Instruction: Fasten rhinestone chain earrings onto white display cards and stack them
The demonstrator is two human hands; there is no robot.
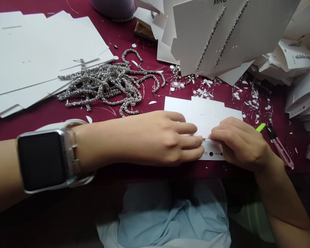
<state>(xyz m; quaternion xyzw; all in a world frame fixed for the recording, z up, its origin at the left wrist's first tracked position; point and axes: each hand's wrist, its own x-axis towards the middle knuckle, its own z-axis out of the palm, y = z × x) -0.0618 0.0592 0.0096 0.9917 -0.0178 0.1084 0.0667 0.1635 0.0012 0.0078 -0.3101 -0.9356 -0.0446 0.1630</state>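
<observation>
A white card (pixel 208 119) with small punched holes lies in front of me on the maroon cloth. Across its left part rests my left hand (pixel 177 139), palm down, its fingers stretched out and pressing on the card. My right hand (pixel 237 143) is closed in a pinch over the card's right side. Between the two sets of fingertips shows a tiny silvery bit of wire or thread (pixel 206 138); what the right fingers hold is mostly hidden. Printed marks and a round dark hole (pixel 211 154) sit along the card's near edge.
A tangled heap of silver beaded cords (pixel 100 86) lies beside stacked white cards (pixel 36 51). At the back stands a card with two beaded strands (pixel 219 38). White scraps (pixel 204 89) litter the cloth. A pink cutter (pixel 280 148) lies right, beside more folded cards (pixel 302 93).
</observation>
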